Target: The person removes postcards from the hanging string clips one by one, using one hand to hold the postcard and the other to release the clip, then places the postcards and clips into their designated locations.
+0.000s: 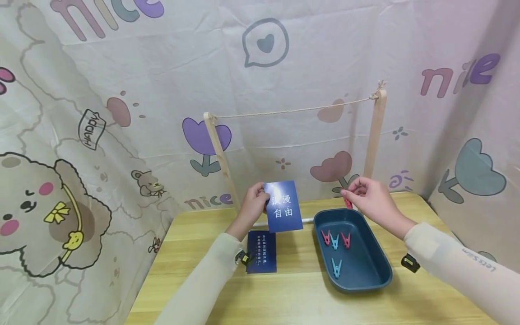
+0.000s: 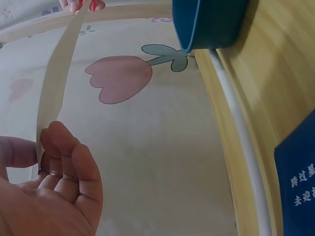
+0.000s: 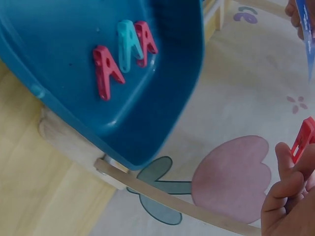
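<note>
A blue card with white characters is pinched at its left edge by my left hand, raised above the table. The left wrist view shows the card's pale back between thumb and fingers. My right hand pinches a red clothespin over the far end of the blue tray. In the right wrist view that clothespin sits at the fingertips. Inside the tray lie several pegs, among them a red clothespin and a light blue clothespin.
Behind the hands stands a wooden frame with a string tied between its posts. Another blue card lies on the wooden table, below the left wrist. A printed curtain hangs around the table.
</note>
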`<state>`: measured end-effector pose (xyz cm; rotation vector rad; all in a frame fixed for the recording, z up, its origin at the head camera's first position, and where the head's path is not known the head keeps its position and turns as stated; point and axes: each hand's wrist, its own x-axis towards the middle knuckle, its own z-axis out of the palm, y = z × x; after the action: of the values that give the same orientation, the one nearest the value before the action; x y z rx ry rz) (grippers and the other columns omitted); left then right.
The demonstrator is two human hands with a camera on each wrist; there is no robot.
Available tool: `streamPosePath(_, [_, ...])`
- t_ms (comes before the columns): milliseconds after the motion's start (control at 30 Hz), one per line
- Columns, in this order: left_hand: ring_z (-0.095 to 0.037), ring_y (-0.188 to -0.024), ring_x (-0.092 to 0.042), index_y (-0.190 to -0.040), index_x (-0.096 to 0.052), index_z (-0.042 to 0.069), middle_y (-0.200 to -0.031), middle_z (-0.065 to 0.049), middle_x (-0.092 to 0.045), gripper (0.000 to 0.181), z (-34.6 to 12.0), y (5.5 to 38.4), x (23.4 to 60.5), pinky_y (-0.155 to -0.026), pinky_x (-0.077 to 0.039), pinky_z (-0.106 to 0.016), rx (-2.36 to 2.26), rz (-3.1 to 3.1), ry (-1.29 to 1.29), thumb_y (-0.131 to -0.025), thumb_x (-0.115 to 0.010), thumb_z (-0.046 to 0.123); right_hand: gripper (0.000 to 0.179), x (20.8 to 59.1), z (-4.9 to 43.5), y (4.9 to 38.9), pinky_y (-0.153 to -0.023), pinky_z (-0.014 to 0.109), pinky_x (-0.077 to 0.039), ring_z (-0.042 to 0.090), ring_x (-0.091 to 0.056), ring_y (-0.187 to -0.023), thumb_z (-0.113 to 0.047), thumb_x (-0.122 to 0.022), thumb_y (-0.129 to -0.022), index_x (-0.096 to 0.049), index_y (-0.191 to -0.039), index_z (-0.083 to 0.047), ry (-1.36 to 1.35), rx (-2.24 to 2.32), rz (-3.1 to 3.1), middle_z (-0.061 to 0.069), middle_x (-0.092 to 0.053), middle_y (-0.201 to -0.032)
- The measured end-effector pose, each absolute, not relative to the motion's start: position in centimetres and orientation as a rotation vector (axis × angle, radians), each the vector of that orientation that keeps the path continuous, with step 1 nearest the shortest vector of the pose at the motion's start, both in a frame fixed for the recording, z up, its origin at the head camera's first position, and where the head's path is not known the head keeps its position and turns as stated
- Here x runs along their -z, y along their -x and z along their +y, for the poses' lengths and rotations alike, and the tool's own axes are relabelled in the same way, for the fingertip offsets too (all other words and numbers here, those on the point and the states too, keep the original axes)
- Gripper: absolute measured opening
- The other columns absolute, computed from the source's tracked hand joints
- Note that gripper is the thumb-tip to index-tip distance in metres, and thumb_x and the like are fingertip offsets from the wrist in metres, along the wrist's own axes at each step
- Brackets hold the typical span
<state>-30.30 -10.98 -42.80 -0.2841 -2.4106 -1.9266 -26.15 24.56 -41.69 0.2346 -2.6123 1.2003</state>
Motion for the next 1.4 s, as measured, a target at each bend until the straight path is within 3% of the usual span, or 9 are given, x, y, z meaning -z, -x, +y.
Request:
streamPosePath(300, [-0.015, -0.059, -0.055, -0.124, -0.065, -0.007, -0.073, -0.002, -0.058, 0.028, -11.9, 30.2, 44.5, -0.056, -0.058, -0.031, 1.899, -2.473, 0.264, -0.099, -0.056, 0.003, 0.028, 43.7, 24.7, 25.6, -0.056, 0.030, -0.056, 0.026, -0.071, -0.073, -0.036, -0.080, -0.101, -0.070, -0.100, -0.010, -0.242, -1.223, -2.637, 0.005, -0.075, -0.081])
streamPosePath(567, [-0.017, -0.057, -0.054, -0.112, -0.061, -0.005, -0.070, -0.001, -0.054, 0.017, -12.7, 29.6, 45.8, -0.054, -0.059, -0.035, 1.860, -2.529, 0.237, -0.099, -0.055, 0.002, 0.024, 45.1, 24.5, 25.1, -0.058, 0.025, -0.055, 0.018, -0.066, -0.076, -0.032, -0.082, -0.100, -0.070, -0.098, -0.011, -0.241, -1.166, -2.653, 0.005, -0.073, -0.086])
streamPosePath(667, [-0.019, -0.060, -0.058, -0.117, -0.062, -0.004, -0.078, -0.005, -0.061, 0.020, -13.2, 29.4, 46.4, -0.057, -0.061, -0.037, 1.859, -2.567, 0.200, -0.100, -0.054, 0.004, 0.025, 45.6, 24.5, 25.0, -0.057, 0.025, -0.053, 0.019, -0.063, -0.076, -0.033, -0.082, -0.100, -0.070, -0.096, -0.012, -0.240, -1.155, -2.673, 0.004, -0.072, -0.084])
streamPosePath(833, [-0.017, -0.062, -0.062, -0.125, -0.064, -0.004, -0.089, -0.013, -0.073, 0.028, -14.0, 29.3, 47.5, -0.057, -0.060, -0.031, 1.889, -2.578, 0.150, -0.100, -0.053, 0.003, 0.026, 46.4, 24.4, 24.9, -0.055, 0.027, -0.049, 0.020, -0.061, -0.074, -0.034, -0.082, -0.099, -0.069, -0.091, -0.013, -0.237, -1.149, -2.711, 0.002, -0.068, -0.077])
streamPosePath(967, [-0.014, -0.055, -0.057, -0.119, -0.066, -0.005, -0.081, -0.014, -0.072, 0.024, -14.5, 29.3, 48.5, -0.053, -0.058, -0.030, 1.847, -2.582, 0.196, -0.098, -0.055, 0.000, 0.026, 47.1, 24.4, 24.6, -0.054, 0.027, -0.049, 0.021, -0.060, -0.071, -0.033, -0.081, -0.100, -0.069, -0.089, -0.013, -0.226, -1.149, -2.765, 0.001, -0.067, -0.074])
streamPosePath(1200, [-0.014, -0.051, -0.056, -0.112, -0.064, -0.004, -0.084, -0.010, -0.067, 0.014, -15.4, 28.7, 49.6, -0.053, -0.056, -0.028, 1.748, -2.666, 0.175, -0.102, -0.058, 0.005, 0.027, 48.4, 24.4, 23.7, -0.050, 0.026, -0.045, 0.020, -0.058, -0.064, -0.031, -0.080, -0.100, -0.065, -0.085, -0.014, -0.240, -1.121, -2.915, 0.001, -0.062, -0.071])
streamPosePath(1267, [-0.013, -0.051, -0.056, -0.108, -0.061, -0.003, -0.074, -0.007, -0.066, 0.011, -15.6, 28.5, 49.8, -0.053, -0.055, -0.027, 1.750, -2.685, 0.177, -0.103, -0.057, 0.005, 0.027, 48.9, 24.3, 23.5, -0.049, 0.026, -0.044, 0.019, -0.057, -0.061, -0.029, -0.081, -0.099, -0.065, -0.082, -0.015, -0.262, -1.072, -2.950, -0.001, -0.060, -0.068])
streamPosePath(1400, [-0.012, -0.049, -0.054, -0.109, -0.060, -0.004, -0.072, -0.006, -0.065, 0.012, -16.2, 28.4, 50.3, -0.050, -0.052, -0.024, 1.725, -2.728, 0.191, -0.104, -0.055, 0.005, 0.029, 49.9, 24.1, 23.3, -0.047, 0.025, -0.041, 0.016, -0.056, -0.056, -0.026, -0.081, -0.098, -0.063, -0.077, -0.017, -0.321, -0.981, -2.995, -0.004, -0.060, -0.063])
